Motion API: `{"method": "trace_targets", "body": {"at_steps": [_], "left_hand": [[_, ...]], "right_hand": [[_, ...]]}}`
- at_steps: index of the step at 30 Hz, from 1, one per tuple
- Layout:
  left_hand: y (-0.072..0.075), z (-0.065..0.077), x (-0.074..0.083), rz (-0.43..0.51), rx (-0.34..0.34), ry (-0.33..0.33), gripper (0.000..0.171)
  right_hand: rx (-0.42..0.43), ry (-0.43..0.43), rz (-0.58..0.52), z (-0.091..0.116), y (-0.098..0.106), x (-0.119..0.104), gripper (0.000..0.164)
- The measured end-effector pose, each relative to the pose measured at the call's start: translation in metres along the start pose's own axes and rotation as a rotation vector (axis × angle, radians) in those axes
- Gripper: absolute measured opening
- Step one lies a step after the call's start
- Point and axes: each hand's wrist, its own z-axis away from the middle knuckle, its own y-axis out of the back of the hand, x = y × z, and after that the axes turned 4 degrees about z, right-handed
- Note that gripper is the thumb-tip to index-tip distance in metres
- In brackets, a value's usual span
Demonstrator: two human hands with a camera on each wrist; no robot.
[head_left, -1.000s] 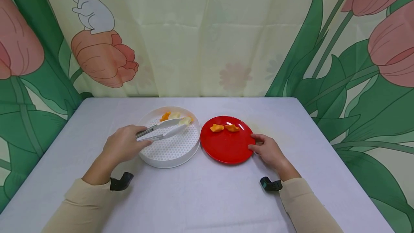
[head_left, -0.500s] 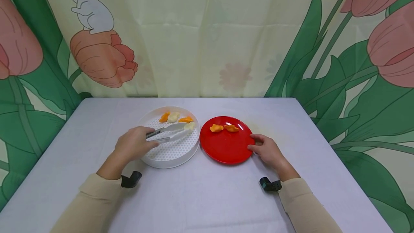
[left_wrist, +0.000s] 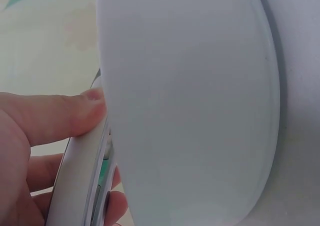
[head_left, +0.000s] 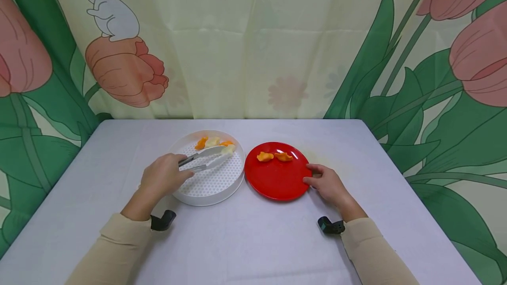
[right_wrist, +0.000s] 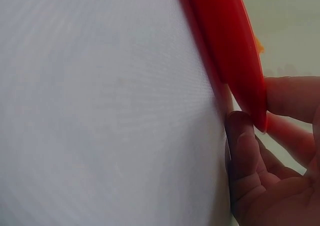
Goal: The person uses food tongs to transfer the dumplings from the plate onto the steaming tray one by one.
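The work is looking partly done, as I am judging: two orange pieces [head_left: 265, 157] are already lying side by side on the far half of the red plate [head_left: 280, 184], while four pieces are waiting in the white tray [head_left: 210, 184], so the larger share is seeming to be left. The step in hand is appearing to be the picking of one pale piece [head_left: 228, 149].

The white tray is having a perforated bottom and a raised wall. Near its far side it is containing a first orange piece [head_left: 201, 143], beside it another pale piece [head_left: 212, 142], then a second orange piece [head_left: 227, 143], and in front of this one the pale piece at the tips of the tongs [head_left: 207, 152]. Whether the tips are squeezing it, I cannot tell.

The left hand [head_left: 163, 175] is holding the tongs, the thumb pressing on one arm and the other fingers curling at the opposite arm. The right hand [head_left: 328, 184] is pinching the right rim of the red plate between its fingers. Both containers are standing on the desk [head_left: 253, 241], just beside each other.
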Motion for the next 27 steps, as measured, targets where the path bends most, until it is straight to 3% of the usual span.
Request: {"method": "trace_targets", "body": {"at_steps": [8, 16, 27], "left_hand": [[0.000, 0.001, 0.003, -0.004, 0.010, 0.007, 0.055], [0.004, 0.004, 0.006, 0.016, 0.032, -0.028, 0.060], [0.008, 0.007, 0.032, 0.004, 0.035, -0.085, 0.060]], "right_hand": [[0.003, -0.002, 0.007, 0.000, 0.001, 0.000, 0.062], [0.007, -0.008, 0.013, 0.001, 0.000, -0.001, 0.063], [0.004, -0.014, 0.005, 0.001, 0.000, -0.001, 0.062]]}}
